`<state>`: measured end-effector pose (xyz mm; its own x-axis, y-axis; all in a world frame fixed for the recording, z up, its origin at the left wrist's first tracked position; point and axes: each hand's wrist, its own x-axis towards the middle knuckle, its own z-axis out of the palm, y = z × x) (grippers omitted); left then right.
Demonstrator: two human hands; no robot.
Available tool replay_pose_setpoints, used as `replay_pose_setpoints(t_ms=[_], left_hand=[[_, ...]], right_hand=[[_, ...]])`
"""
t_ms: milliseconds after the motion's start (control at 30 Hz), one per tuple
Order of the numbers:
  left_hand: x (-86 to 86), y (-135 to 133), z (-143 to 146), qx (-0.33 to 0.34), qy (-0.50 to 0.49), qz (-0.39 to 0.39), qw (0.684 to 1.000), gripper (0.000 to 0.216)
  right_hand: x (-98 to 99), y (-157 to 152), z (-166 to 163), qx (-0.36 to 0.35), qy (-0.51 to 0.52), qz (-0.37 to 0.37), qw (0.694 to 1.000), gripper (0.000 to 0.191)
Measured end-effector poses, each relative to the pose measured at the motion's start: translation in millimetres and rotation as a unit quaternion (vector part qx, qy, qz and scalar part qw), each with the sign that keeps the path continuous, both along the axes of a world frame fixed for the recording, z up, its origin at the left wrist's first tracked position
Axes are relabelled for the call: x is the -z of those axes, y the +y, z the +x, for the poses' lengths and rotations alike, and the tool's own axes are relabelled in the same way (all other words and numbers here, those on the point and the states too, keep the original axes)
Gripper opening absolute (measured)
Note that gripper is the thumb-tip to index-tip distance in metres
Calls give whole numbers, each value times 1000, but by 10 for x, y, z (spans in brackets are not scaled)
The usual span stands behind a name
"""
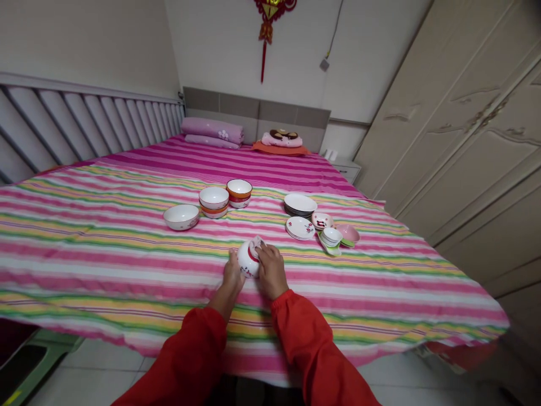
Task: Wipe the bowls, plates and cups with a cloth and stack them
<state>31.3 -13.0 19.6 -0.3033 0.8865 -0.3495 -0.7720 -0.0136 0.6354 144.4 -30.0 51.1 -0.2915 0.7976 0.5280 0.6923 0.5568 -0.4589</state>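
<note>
Both my hands meet over a small white bowl with a red band (pixel 248 260), tipped on its side on the striped bedspread (pixel 105 248). My left hand (pixel 233 275) cups its left side, fingers curled against it. My right hand (pixel 271 269) grips its right side and top, where a small patterned cloth (pixel 256 244) shows above the bowl. Both arms wear red sleeves.
Farther back lie a white bowl (pixel 181 216), two stacks of bowls (pixel 213 202) (pixel 239 193), a plate stack (pixel 300 205), a flowered plate (pixel 300 228), small dishes (pixel 322 221) and a pink bowl (pixel 348 233). Pillows (pixel 212 131) rest at the headboard. A wardrobe (pixel 465 141) stands right.
</note>
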Motion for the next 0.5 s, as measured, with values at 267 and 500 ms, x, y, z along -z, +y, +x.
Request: replay_pose_setpoints(t_ms=[267,500], left_hand=[[-47,-39,26,8,14,-1,1000,38],[46,5,-29,21,38,-3,999,36]], right_hand=[[-181,-2,279,37,-102,39,993,30],[86,-229,-62,-57,-128,109,984,41]])
